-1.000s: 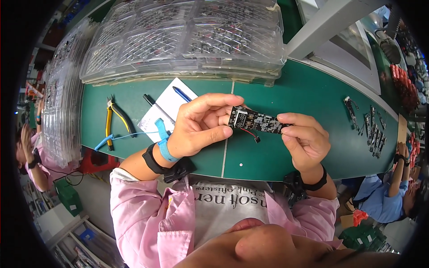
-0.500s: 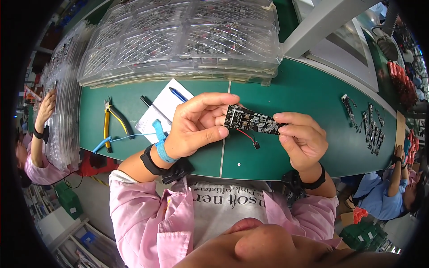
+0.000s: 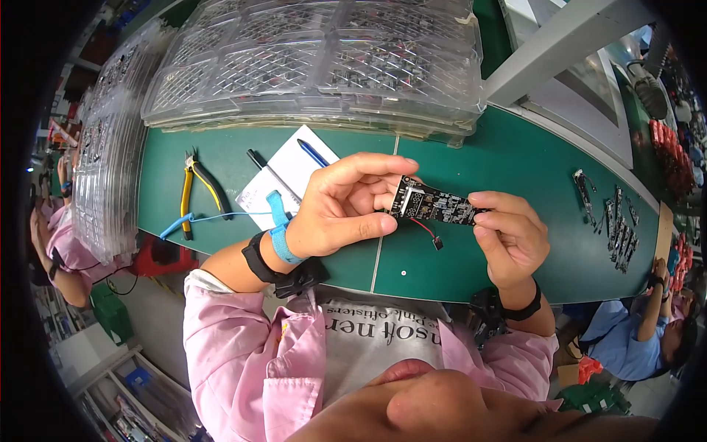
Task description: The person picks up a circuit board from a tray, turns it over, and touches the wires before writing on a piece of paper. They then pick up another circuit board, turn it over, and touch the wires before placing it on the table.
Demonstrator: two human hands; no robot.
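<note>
Between my hands, above the green table, is a black circuit board [image 3: 442, 205] with small components across its face. My left hand [image 3: 350, 202] grips its wider end, thumb at the near edge and fingers behind. The narrower end is pinched by the thumb and fingers of my right hand [image 3: 512, 232]. A short red and black wire with a small black plug [image 3: 437, 242] dangles from the board's near edge. A blue wrist strap [image 3: 282, 228] with a thin blue cord is around my left wrist.
Stacked clear plastic trays [image 3: 294, 99] of parts stand at the back. Yellow-and-black pliers [image 3: 197, 191], a pen [image 3: 314, 153] and white paper [image 3: 291, 166] lie at the left. More circuit boards [image 3: 620, 232] lie at the right, by a grey post [image 3: 560, 51]. Co-workers sit on both sides.
The whole view has shifted, so the table and trays appear slightly farther right. Both hands keep hold of the board. The co-worker's arm at the left has drawn back from the trays.
</note>
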